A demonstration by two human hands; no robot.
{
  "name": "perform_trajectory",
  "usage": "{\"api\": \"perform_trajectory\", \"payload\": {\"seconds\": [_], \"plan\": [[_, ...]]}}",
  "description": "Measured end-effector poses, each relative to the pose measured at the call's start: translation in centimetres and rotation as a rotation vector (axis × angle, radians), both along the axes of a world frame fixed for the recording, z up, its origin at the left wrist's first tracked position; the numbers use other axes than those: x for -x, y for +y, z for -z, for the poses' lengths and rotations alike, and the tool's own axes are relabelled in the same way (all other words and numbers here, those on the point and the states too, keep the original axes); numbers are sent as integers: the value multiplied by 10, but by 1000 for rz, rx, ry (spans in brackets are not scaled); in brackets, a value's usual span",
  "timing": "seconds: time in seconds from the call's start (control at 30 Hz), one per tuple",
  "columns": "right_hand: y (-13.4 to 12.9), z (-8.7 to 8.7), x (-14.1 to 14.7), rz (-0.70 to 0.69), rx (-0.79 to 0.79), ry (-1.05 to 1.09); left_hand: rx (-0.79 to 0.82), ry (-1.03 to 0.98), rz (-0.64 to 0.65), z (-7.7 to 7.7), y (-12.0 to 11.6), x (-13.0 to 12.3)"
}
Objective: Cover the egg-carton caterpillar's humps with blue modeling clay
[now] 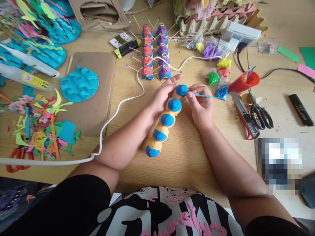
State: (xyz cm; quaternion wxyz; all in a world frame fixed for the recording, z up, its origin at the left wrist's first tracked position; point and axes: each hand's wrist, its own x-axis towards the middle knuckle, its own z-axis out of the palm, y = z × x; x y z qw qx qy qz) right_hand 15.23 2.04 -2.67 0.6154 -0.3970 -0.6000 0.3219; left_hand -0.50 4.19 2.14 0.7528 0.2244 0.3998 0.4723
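A long yellow-orange strip of bumps (157, 144) with blue clay caps slants across the middle of the table. My left hand (161, 98) holds its far end from the left side, thumb along the edge. Pinched in the fingers of my right hand (202, 106) is a thin blue tool (206, 96), its tip touching the farthest blue cap (182, 90). Behind my hands stand two finished-looking rows, one red (147, 60) and one purple (163, 59), with faces and thin sticks poking out.
A white cable (118, 108) crosses the table and my left forearm. Right: clay bags (213, 78), red cup (242, 82), cutter (244, 114), black scissors (259, 113). Left: cardboard (98, 95), blue disc (78, 84), paper scraps (49, 126), red-handled scissors (18, 160).
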Motion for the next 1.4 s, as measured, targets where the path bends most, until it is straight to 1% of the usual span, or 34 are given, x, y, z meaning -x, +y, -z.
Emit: {"api": "perform_trajectory", "payload": {"seconds": [0.07,0.17,0.3,0.5,0.57,0.73,0.9,1.0,1.17,1.4], "plan": [[0,-1,0,-5,-1,0,-42,-3,27,2,0,1],[0,-2,1,-1,19,-11,-55,-52,26,4,0,1],[0,-2,2,7,51,-19,-50,-50,27,5,1,1],[0,-2,1,11,40,-17,-56,11,5,6,2,0],[0,-2,1,6,34,-13,-64,-2,7,7,2,1],[-1,-3,2,-18,12,5,-25,-47,67,9,5,3],[-1,-2,3,4,36,-18,-49,-57,40,12,6,2],[0,-1,2,-1,21,-16,-51,-78,15,11,5,1],[0,-1,1,7,9,-33,-55,-105,10,8,4,1],[-1,-3,2,-6,17,-13,-59,-49,19,8,3,1]]}}
